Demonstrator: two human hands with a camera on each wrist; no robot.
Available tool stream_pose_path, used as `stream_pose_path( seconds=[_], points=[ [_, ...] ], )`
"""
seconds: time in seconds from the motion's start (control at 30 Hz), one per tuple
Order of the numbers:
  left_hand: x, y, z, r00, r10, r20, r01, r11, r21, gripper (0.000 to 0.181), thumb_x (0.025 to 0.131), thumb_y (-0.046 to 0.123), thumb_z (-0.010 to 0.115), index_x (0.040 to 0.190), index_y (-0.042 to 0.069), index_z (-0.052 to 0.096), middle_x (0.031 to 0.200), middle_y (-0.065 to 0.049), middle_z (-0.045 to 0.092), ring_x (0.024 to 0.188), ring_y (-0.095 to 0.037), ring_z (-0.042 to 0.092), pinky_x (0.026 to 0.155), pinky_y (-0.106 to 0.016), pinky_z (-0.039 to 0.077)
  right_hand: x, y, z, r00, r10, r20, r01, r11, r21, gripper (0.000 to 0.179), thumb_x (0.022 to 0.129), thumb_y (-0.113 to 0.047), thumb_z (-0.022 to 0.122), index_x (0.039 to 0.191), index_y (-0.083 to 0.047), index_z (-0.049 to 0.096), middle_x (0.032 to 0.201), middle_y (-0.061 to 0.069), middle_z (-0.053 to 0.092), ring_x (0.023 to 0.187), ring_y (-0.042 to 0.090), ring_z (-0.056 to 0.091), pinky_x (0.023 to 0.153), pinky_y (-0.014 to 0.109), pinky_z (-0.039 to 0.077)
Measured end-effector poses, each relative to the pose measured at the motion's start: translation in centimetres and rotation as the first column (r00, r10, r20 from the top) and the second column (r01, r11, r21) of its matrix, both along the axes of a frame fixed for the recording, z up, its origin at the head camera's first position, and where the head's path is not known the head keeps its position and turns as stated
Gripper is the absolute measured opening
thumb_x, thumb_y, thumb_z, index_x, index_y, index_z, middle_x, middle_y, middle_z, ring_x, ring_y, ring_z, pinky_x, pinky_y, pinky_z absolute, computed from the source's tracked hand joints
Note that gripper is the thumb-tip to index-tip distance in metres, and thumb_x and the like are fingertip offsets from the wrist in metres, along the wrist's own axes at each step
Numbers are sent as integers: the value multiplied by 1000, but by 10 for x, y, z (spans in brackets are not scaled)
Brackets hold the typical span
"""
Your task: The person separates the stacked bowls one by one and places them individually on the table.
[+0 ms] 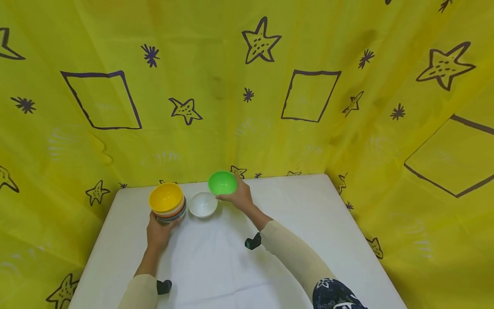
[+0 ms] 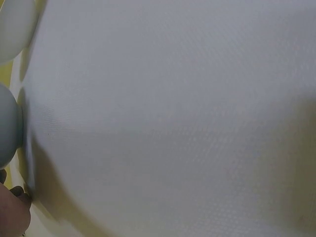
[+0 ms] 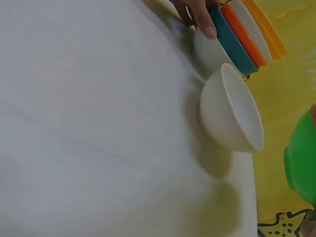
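Several nested bowls [image 1: 166, 198] form a stack at the table's left back: yellow on top, then white, orange and blue, with a pale bowl [image 3: 211, 52] lowest. My left hand [image 1: 158, 231] grips this stack low down from the near side, thumb on the right. Just right of it a white bowl [image 1: 203, 205] sits upright on the table. My right hand [image 1: 242, 195] holds a green bowl [image 1: 222, 183] by its right side, raised behind and right of the white bowl. In the right wrist view the green bowl is partly cut off by the frame edge.
A white cloth covers the table [image 1: 224, 266]. Yellow curtains [image 1: 216, 146] printed with stars and squares hang right behind its back edge and along both sides. Dark wrist cameras [image 1: 253, 241] stick out from both sleeves.
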State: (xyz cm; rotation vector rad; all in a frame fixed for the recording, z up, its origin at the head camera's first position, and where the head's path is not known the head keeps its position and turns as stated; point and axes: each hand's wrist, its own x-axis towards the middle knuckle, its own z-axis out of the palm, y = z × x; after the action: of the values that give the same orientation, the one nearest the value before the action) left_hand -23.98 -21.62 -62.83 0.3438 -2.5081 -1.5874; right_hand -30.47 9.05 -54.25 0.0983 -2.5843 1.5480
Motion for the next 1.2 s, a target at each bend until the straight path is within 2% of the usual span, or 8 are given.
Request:
stream_pose_path(
  seconds=[0.23,0.5,0.7,0.93,1.2],
  points=[
    [-1,-2,0,1000,-10,9,10,1000,-6,109,86,26,90,163,-5,18,162,-33,34,152,-49,29,126,-60,21,2,9,-16,1000,-6,1,6,1000,-18,97,67,-18,101,149,-8,52,140,15,63,129,35,59,107,51,51],
    [0,-1,7,1000,-10,19,10,1000,-3,107,87,24,89,163,-5,18,161,-33,35,152,-49,28,126,-59,20,8,16,-40,1000,-23,17,23,1000,4,92,67,-21,102,143,-5,53,137,17,64,127,36,61,106,51,52],
    [0,-2,4,1000,-5,20,5,1000,25,108,86,24,90,163,-3,18,162,-32,35,153,-47,27,127,-58,18,10,20,-54,999,-41,23,40,999,37,92,67,-23,102,142,-4,53,136,17,65,127,36,61,106,51,53],
    [-1,-1,3,1000,-3,26,3,1000,7,106,87,23,89,162,-4,20,160,-32,36,152,-47,29,127,-58,19,14,25,-60,999,-11,45,10,1000,25,94,66,-23,102,144,-4,52,138,16,63,129,35,60,108,51,51],
    [-1,-1,6,1000,-11,29,11,1000,5,110,87,25,89,164,-4,16,162,-33,34,152,-49,28,127,-58,19,16,26,-65,997,-17,70,15,999,35,96,66,-24,102,145,-5,51,139,16,63,129,35,59,108,51,51]
  ],
)
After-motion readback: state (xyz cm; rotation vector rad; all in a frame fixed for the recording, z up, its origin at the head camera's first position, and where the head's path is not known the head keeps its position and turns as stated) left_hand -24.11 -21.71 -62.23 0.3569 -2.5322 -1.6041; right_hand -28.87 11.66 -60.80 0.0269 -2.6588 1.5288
